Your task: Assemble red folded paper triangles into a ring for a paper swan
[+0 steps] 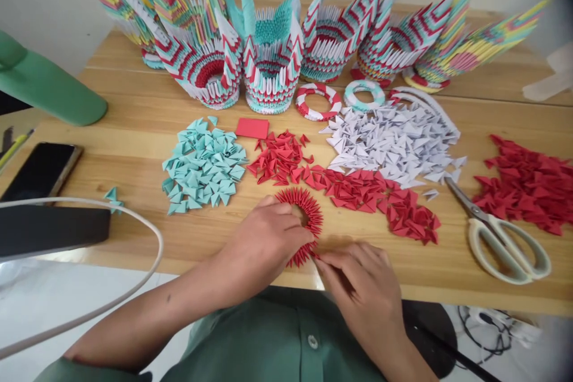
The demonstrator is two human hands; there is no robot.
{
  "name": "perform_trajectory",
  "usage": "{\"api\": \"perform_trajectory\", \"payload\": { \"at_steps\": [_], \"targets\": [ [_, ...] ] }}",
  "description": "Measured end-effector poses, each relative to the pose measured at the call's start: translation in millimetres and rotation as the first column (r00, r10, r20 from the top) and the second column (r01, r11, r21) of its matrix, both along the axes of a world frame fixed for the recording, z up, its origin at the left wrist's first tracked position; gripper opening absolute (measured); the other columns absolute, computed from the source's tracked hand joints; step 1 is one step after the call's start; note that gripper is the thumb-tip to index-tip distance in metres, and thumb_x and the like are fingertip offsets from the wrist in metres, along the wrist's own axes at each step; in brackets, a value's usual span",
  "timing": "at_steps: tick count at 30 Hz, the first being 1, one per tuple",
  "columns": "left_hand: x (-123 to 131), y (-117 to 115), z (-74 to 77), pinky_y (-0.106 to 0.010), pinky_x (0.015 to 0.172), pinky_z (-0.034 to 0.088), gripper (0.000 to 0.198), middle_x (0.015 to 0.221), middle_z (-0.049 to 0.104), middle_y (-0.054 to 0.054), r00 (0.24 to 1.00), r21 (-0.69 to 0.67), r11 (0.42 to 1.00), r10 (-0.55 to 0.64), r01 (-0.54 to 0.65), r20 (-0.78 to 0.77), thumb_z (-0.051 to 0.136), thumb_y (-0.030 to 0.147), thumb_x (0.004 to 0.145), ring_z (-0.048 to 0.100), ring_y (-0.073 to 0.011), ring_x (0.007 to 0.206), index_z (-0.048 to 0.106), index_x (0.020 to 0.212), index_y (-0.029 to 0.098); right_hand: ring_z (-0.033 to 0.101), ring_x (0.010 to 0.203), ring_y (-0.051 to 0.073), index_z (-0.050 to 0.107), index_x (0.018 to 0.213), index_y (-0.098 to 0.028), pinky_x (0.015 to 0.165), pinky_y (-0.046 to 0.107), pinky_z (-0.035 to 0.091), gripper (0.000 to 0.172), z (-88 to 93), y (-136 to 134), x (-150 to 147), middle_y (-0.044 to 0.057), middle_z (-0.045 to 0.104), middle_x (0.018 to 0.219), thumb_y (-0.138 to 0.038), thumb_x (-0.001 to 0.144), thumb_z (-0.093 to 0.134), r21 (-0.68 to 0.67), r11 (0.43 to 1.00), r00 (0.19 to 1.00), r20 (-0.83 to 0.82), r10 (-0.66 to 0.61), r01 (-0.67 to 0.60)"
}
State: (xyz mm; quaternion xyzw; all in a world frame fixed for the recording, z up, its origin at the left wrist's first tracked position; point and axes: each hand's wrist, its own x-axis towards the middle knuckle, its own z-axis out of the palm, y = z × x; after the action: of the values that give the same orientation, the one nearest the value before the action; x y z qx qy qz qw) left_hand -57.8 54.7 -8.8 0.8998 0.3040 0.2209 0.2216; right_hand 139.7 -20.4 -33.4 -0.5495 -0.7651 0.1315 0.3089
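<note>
A spiky ring of red folded paper pieces (313,210) rests near the table's front edge. My left hand (267,242) is closed over its left and lower side, hiding part of it. At the ring's lower right, my right hand (364,280) pinches a small red folded paper piece (315,256), mostly covered by the fingertips. Just beyond the ring spreads a pile of loose red paper triangles (358,190). Turquoise paper triangles (203,167) are heaped to the left, white ones (389,140) to the back right.
Several finished paper swans, such as a turquoise-necked one (273,80), line the back. Scissors (501,239) and another red pile (532,182) lie at right. At left are a phone (42,172), a green bottle (49,83) and a white cable (154,239). Two paper rings (319,116) sit mid-table.
</note>
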Motion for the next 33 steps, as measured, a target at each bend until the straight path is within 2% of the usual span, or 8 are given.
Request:
{"api": "perform_trajectory", "payload": {
  "at_steps": [8, 17, 33],
  "targets": [
    [-0.2, 3.1, 2.8, -0.035, 0.067, 0.033, 0.033, 0.069, 0.058, -0.003, 0.998, -0.027, 0.999, -0.018, 0.019, 0.054, 0.041, 0.014, 0.101, 0.046, -0.0179, 0.069, 0.066, 0.080, 0.014, 0.054, 0.072, 0.016, 0.063, 0.087, -0.020, 0.073, 0.033, 0.034, 0.010, 1.0, 2.2, 5.1, -0.001, 0.066, 0.075, -0.012, 0.093, 0.062, -0.025, 0.999, 0.999, 0.019, 0.045, -0.045],
    [-0.9, 4.2, -1.4, -0.035, 0.068, 0.036, 0.034, 0.069, 0.058, -0.003, 0.998, -0.021, 1.000, -0.017, 0.018, 0.065, 0.037, 0.014, 0.102, 0.046, -0.0179, 0.069, 0.068, 0.086, 0.015, 0.056, 0.068, 0.015, 0.063, 0.085, -0.022, 0.071, 0.033, 0.035, 0.009, 5.5, 4.8, 4.0, -0.002, 0.067, 0.072, -0.017, 0.093, 0.062, -0.034, 0.999, 0.999, 0.035, 0.039, -0.037],
    [0.6, 3.4, -1.3, -0.035, 0.069, 0.036, 0.035, 0.069, 0.060, -0.003, 0.998, -0.020, 1.000, -0.020, 0.021, 0.068, 0.039, 0.015, 0.103, 0.048, -0.0181, 0.070, 0.067, 0.082, 0.014, 0.055, 0.067, 0.016, 0.062, 0.084, -0.022, 0.071, 0.033, 0.036, 0.010, 4.2, 4.5, 2.5, -0.002, 0.066, 0.071, -0.017, 0.091, 0.064, -0.049, 0.998, 0.999, 0.040, 0.036, -0.034]
  ]
}}
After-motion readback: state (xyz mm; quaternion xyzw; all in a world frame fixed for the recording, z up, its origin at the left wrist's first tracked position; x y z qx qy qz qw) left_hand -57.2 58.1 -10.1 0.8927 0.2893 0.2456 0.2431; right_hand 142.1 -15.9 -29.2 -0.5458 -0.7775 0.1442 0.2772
